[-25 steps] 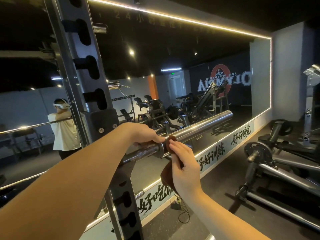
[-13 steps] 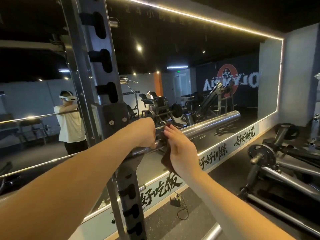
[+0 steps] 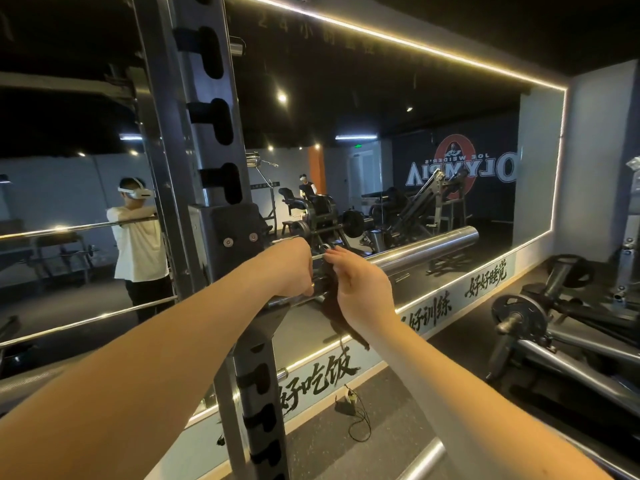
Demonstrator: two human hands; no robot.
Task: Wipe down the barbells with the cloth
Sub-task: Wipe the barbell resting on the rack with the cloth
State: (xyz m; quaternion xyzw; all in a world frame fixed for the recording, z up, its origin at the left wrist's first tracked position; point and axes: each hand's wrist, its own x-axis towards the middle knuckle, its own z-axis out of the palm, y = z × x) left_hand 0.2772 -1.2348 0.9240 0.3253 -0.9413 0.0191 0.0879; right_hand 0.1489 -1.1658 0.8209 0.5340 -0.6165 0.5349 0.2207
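The left hand [image 3: 289,268] curls its fingers round the barbell [image 3: 422,251]. At its 3 o'clock, the right hand [image 3: 360,289], fingers together, pinches the cloth [image 3: 341,320] against it.

The barbell [image 3: 415,252] is a shiny steel bar, lying almost level on the rack [image 3: 166,133], with its smooth sleeve pointing right. The cloth [image 3: 332,313] is dark brown; it lies against the bar near the collar, and its loose end hangs below.

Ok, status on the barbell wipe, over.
Left grip holds the bar beside the rack post. Right grip holds the cloth against the bar, tail hanging. Free end bare.
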